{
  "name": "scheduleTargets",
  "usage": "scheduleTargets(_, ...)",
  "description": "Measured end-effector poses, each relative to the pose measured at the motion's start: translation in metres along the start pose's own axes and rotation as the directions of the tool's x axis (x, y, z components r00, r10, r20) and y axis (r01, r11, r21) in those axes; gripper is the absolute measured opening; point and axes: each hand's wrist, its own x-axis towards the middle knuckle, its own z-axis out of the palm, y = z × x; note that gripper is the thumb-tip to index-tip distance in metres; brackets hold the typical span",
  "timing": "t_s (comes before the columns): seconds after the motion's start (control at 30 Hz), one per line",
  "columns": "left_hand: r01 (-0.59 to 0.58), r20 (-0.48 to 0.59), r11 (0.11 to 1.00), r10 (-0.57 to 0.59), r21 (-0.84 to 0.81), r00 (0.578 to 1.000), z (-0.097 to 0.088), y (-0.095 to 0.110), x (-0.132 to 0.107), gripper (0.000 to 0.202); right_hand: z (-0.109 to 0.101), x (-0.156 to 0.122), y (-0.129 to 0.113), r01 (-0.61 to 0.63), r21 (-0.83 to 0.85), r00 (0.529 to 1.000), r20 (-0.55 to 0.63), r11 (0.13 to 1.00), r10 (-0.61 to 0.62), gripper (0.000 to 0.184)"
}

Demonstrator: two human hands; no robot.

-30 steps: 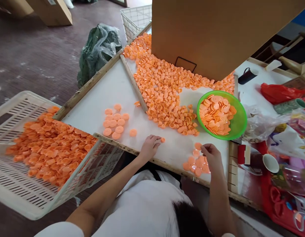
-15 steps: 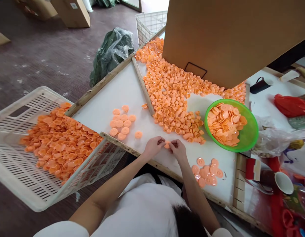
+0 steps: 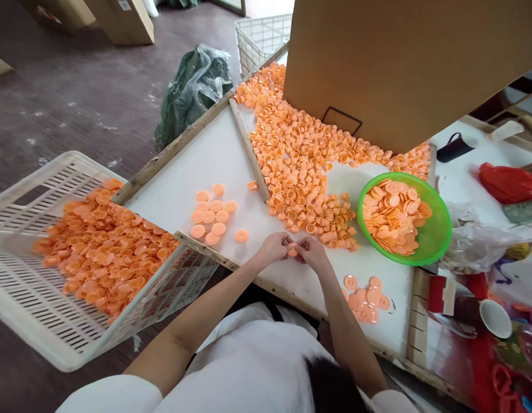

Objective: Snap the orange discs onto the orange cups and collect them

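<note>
Between my two hands, just above the front of the white tabletop point(image 3: 257, 252), is a small round orange plastic piece point(image 3: 292, 250). My left hand point(image 3: 274, 248) pinches it from the left with closed fingers. My right hand point(image 3: 312, 252) grips it from the right, fingers closed too. Whether it is one part or two pressed together, I cannot tell. Several round orange pieces point(image 3: 208, 217) lie to the left of my hands. Flat orange discs point(image 3: 366, 298) lie to the right. Beyond my hands spreads a heap of small orange cups point(image 3: 300, 172).
A green bowl point(image 3: 438, 229) of orange discs stands at the right. Left of the table is a white crate point(image 3: 55, 321) of orange pieces. A large cardboard box point(image 3: 378, 69) rises at the back. Wooden strips point(image 3: 249, 149) edge and divide the tabletop. A dark mug point(image 3: 455, 148) lies right.
My hands have drawn closer together around the orange piece, and my fingers now cover more of its sides. The piles, bowl and crate stay put; the view has shifted slightly.
</note>
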Motion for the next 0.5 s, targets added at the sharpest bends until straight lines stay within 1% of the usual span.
scheduleTargets(0.13, 0.035, 0.06, 0.998, -0.032, -0.047, 0.998, -0.001, -0.003, -0.017, 0.021, -0.002, -0.018, -0.001, 0.071, -0.048, 0.997, 0.024, 0.996, -0.07, 0.02)
scheduleTargets(0.2, 0.05, 0.074, 0.997, -0.046, -0.066, 0.996, 0.001, -0.008, -0.029, 0.026, 0.001, -0.027, 0.0, 0.12, -0.128, 0.992, 0.042, 0.984, -0.115, 0.021)
scheduleTargets(0.27, 0.067, 0.069, 0.996, -0.063, -0.066, 0.996, 0.004, -0.013, -0.037, 0.029, 0.006, -0.034, 0.001, 0.166, -0.223, 0.985, 0.082, 0.961, -0.151, 0.017)
scheduleTargets(0.37, 0.086, 0.037, 0.996, -0.085, -0.036, 0.996, 0.008, -0.015, -0.04, 0.026, 0.014, -0.038, 0.002, 0.191, -0.305, 0.981, 0.099, 0.933, -0.168, 0.01)
scheduleTargets(0.5, 0.102, 0.023, 0.995, -0.102, -0.002, 0.995, 0.009, -0.012, -0.035, 0.018, 0.018, -0.04, 0.004, 0.171, -0.29, 0.985, 0.044, 0.942, -0.165, 0.006)
